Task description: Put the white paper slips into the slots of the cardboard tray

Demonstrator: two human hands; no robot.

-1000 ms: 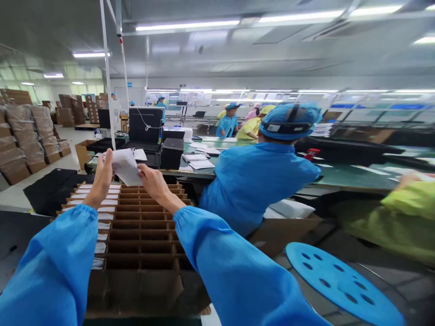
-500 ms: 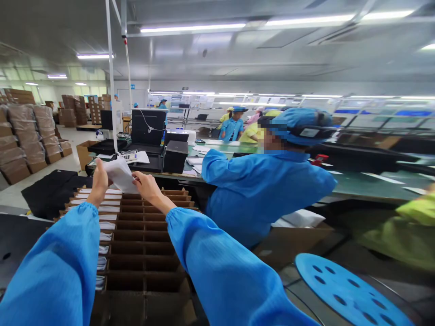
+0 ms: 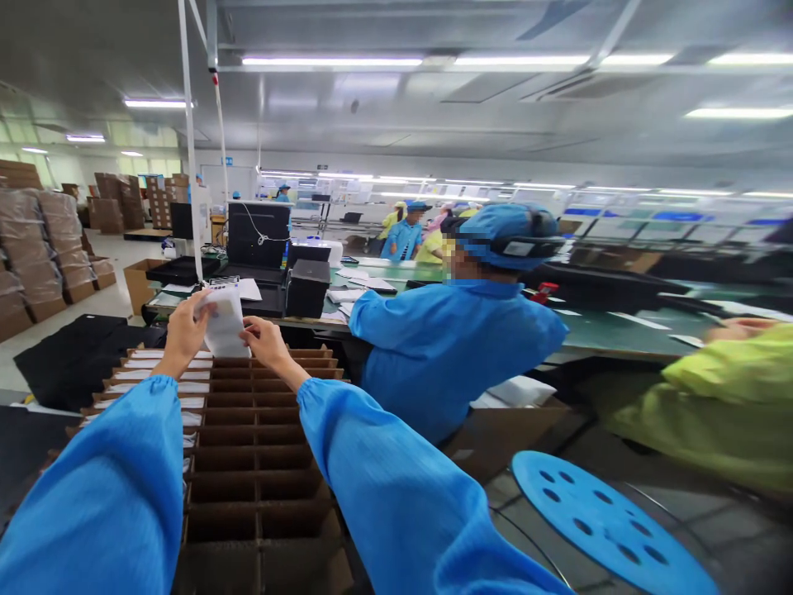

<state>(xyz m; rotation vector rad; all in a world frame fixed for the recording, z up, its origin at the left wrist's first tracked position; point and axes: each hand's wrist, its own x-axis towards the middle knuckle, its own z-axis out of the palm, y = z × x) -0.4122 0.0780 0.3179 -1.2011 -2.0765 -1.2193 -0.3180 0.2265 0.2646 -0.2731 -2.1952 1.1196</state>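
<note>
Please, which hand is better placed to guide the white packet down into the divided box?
Probably the right hand: it pinches the white packet low on its right edge, while the left hand holds it higher, on its left side.

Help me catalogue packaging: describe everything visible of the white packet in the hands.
The white packet looks thin and translucent, perhaps plastic, with dark marks near its top and a yellowish patch. It leans, near upright, above the divided cardboard box; the left hand grips its left side, the right hand its right edge.
</note>
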